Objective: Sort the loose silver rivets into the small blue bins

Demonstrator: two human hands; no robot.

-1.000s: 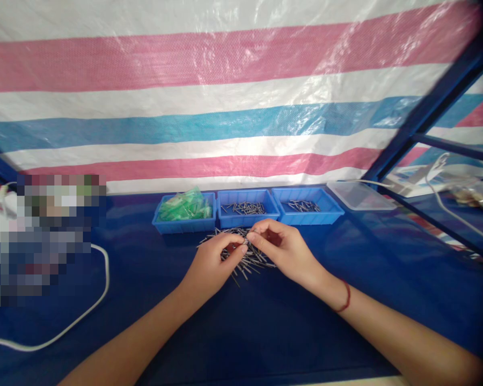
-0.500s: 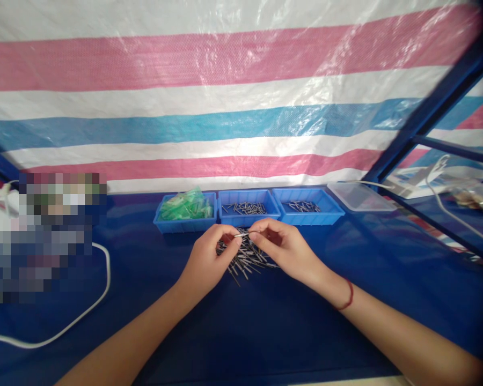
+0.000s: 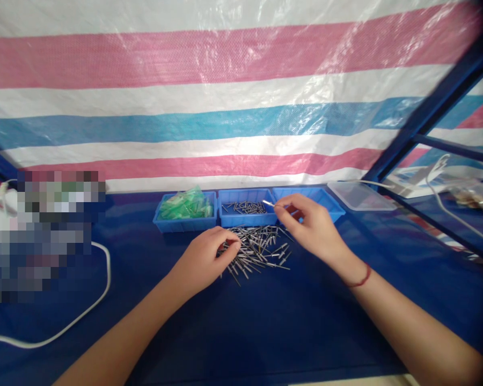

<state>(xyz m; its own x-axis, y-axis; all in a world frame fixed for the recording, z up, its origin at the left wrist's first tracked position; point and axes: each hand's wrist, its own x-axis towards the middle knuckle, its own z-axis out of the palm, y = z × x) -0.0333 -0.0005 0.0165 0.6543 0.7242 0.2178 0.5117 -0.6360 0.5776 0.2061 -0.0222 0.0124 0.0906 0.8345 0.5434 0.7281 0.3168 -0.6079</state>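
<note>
A loose pile of small metal pins (image 3: 260, 249) lies on the blue table (image 3: 265, 321). My left hand (image 3: 203, 260) rests at the pile's left edge, fingers curled and pinched on the pins there. My right hand (image 3: 309, 225) is raised over the back of the pile and pinches a single metal pin (image 3: 268, 203) above the middle blue tray (image 3: 247, 212), which holds several pins. The right blue tray (image 3: 326, 201) sits partly behind my right hand. The left blue tray (image 3: 185, 214) holds green plastic pieces.
A clear plastic lid (image 3: 358, 195) lies right of the trays. A white cable (image 3: 64, 327) loops over the table's left side, next to a blurred patch. A striped tarpaulin (image 3: 225, 107) closes the back. A dark blue frame (image 3: 422, 118) and more cables stand at right.
My right hand drew away from the left hand and rose rightwards and back with one pin to above the middle tray. My left hand stayed at the pile.
</note>
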